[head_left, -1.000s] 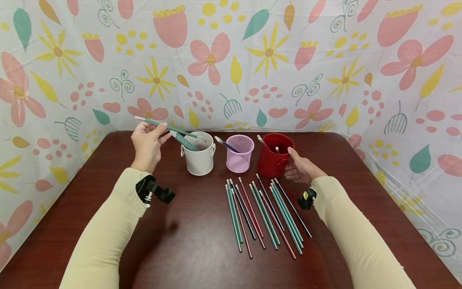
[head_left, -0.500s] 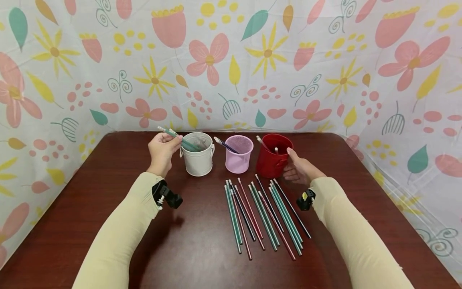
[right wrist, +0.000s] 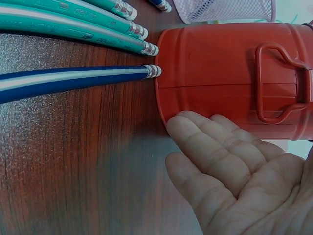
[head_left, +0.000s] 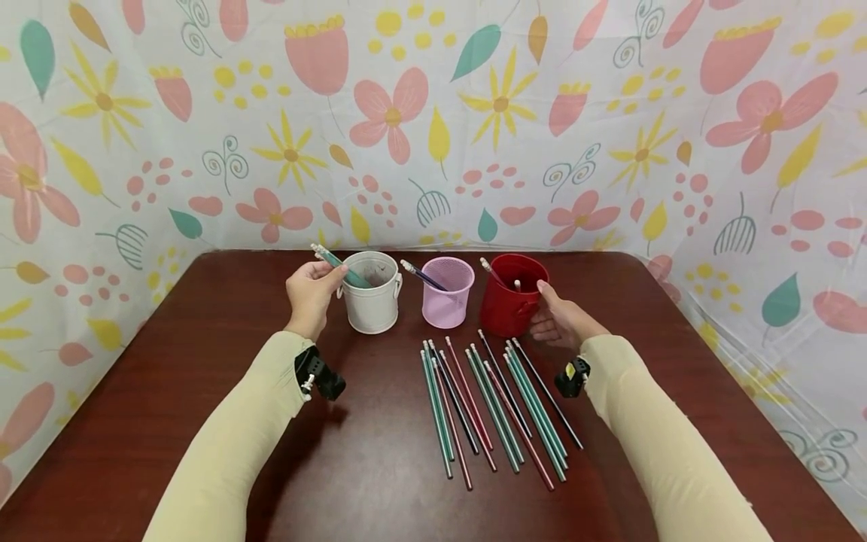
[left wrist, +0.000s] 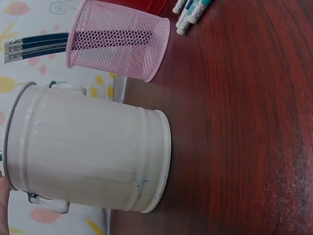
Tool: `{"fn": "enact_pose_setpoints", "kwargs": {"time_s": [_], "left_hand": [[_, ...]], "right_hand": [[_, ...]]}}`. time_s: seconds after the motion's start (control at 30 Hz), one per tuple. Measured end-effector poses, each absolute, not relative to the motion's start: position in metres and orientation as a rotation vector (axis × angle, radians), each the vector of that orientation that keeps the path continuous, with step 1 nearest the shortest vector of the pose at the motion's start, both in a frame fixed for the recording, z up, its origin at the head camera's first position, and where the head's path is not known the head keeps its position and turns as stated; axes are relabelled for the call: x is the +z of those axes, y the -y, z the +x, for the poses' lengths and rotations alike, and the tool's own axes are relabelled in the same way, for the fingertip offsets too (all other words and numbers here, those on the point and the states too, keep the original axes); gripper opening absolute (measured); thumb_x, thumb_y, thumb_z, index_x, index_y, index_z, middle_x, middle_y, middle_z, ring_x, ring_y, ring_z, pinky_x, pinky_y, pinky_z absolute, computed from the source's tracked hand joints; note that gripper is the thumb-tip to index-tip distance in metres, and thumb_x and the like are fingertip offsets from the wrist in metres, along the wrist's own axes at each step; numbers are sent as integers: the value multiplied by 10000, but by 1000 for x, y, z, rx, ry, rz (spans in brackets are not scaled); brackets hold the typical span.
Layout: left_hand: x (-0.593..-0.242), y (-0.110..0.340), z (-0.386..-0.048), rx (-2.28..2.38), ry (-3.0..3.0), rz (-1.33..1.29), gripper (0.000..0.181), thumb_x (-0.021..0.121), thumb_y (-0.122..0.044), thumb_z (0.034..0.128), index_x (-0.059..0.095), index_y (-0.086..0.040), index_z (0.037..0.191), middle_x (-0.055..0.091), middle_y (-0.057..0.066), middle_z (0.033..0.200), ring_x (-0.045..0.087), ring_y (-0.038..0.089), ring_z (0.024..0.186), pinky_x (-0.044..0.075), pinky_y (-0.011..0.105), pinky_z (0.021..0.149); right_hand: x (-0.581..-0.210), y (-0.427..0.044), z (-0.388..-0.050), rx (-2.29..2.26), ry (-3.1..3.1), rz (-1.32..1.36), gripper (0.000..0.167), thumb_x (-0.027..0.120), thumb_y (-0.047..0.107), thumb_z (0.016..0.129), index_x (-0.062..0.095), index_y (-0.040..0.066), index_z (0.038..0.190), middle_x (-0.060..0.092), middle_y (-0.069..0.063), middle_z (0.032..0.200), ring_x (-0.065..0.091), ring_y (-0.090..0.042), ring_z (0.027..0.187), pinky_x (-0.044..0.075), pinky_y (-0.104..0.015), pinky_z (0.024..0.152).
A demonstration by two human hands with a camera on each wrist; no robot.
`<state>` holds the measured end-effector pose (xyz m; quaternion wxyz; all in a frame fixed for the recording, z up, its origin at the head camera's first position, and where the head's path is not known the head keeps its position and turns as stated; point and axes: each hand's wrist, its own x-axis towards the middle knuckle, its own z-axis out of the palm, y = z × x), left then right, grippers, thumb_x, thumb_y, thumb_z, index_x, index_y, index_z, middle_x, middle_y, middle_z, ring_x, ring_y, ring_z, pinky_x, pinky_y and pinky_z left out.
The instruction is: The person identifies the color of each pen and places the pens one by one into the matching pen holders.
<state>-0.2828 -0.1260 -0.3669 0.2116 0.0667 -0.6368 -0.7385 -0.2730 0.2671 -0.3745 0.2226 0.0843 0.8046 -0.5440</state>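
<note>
A person's left hand (head_left: 311,293) pinches between thumb and fingers at the eraser end of slim teal-green pencils (head_left: 330,258) that lean over the left rim of a white metal pail (head_left: 372,312); how many are gripped cannot be told. Holding them high, it would seem, leaves their lower ends free inside the container. At the other end of the row, the right hand (head_left: 565,318) sets its thumb on the rim of a red metal pail (head_left: 504,312), its fingers loosely extended along the side, a light touch that probably steadies the vessel more than clasps it. A dull red pencil (head_left: 497,272) tilts from its mouth. Between the pails, touched by neither hand, stands a pink wire-mesh cup (head_left: 447,301) with navy pencils (head_left: 425,277) slanting over its left edge. In front, loose teal, navy and red pencils (head_left: 492,410) lie roughly side by side on a glossy reddish-brown wooden table (head_left: 339,467), eraser ends toward the containers, an arrangement that likely keeps each one easy to single out. A floral cloth backdrop (head_left: 433,113) hangs behind.
</note>
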Motion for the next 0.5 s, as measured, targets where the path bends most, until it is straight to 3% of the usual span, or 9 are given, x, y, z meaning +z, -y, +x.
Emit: {"fn": "enact_pose_setpoints", "kwargs": {"time_s": [0.1, 0.2, 0.5], "left_hand": [[-369, 128, -283, -2054, 1772, 207, 159, 728, 21, 812, 627, 91, 913, 609, -81, 670, 606, -1, 600, 529, 184, 636], [-369, 130, -282, -2063, 1753, 219, 176, 719, 36, 812, 624, 121, 934, 613, -76, 660, 622, 8, 595, 549, 216, 659], [-372, 134, -283, -2023, 1806, 252, 164, 716, 38, 814, 610, 109, 917, 600, -83, 620, 622, 36, 529, 534, 189, 551]], "right_hand": [[-376, -267, -272, -1494, -2220, 226, 973, 184, 698, 928, 369, -177, 1313, 470, -335, 1310, 545, -400, 1136, 334, -520, 1060], [-375, -267, -271, -1489, -2217, 215, 981, 184, 704, 925, 352, -176, 1326, 452, -337, 1320, 539, -400, 1137, 336, -516, 1060], [-375, -268, -272, -1471, -2234, 219, 973, 178, 702, 927, 369, -167, 1322, 477, -327, 1296, 553, -379, 1115, 345, -509, 1056]]}}
